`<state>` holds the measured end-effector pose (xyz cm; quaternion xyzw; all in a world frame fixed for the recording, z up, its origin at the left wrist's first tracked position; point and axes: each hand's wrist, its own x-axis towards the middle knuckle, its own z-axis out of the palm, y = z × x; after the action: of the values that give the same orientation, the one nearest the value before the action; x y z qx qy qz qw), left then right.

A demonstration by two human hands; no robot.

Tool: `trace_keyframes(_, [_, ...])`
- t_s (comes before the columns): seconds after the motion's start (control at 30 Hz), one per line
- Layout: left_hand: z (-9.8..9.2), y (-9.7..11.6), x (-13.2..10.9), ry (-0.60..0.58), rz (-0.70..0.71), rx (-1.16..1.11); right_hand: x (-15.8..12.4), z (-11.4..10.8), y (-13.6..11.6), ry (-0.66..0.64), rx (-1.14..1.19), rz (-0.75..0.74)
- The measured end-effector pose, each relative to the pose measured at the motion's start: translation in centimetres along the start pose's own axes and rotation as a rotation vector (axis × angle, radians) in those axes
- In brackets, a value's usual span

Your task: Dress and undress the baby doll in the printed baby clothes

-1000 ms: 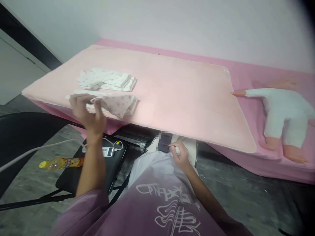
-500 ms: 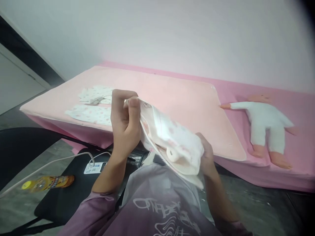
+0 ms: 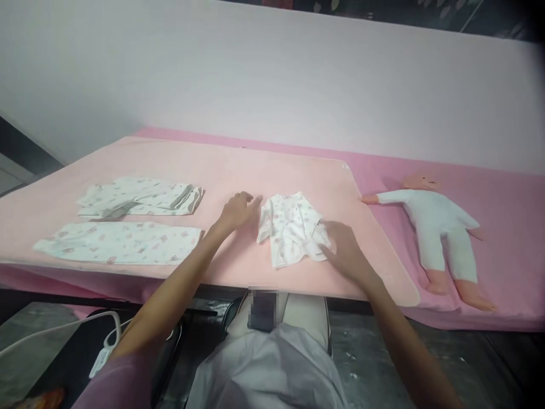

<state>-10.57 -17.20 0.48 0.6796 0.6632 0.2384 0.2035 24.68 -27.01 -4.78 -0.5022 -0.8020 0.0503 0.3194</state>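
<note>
A small white baby shirt (image 3: 293,230) with a pale print lies spread on the peach mat (image 3: 238,170), its neckline toward the wall. My left hand (image 3: 238,211) is just left of the shirt, fingers apart and holding nothing; its fingertips are close to the left sleeve. At the other side, my right hand (image 3: 346,250) rests by the right sleeve with thumb and fingers apart, partly covering the cloth edge. Whether it presses on the sleeve is hard to see.
Folded printed baby clothes (image 3: 140,196) and flat printed trousers (image 3: 123,242) lie on the left. A baby doll (image 3: 445,221) in white lies right, on the pink sheet (image 3: 511,244). A black chair with a white power strip (image 3: 102,358) and cable stands lower left.
The shirt was held up in both hands, bunched; now it lies flat on the mat. Both hands have let go and moved down beside it. The view has shifted too.
</note>
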Motion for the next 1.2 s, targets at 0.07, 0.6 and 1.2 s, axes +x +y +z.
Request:
trace_keyframes(0.07, [0.8, -1.5, -1.7, -0.045, -0.006, 0.022, -1.3, 0.5, -0.8, -0.054, 0.038, -0.043])
trace_keyframes(0.6, [-1.8, -5.9, -1.9, -0.279, -0.065, -0.08, 7.9, 5.8, -3.1, -0.273, -0.169, -0.065])
trace_keyframes(1.2, [-4.6, -5.2, 13.2, 0.082, -0.134, 0.039, 11.3, -7.7, 17.1, 0.053, -0.21, 0.629])
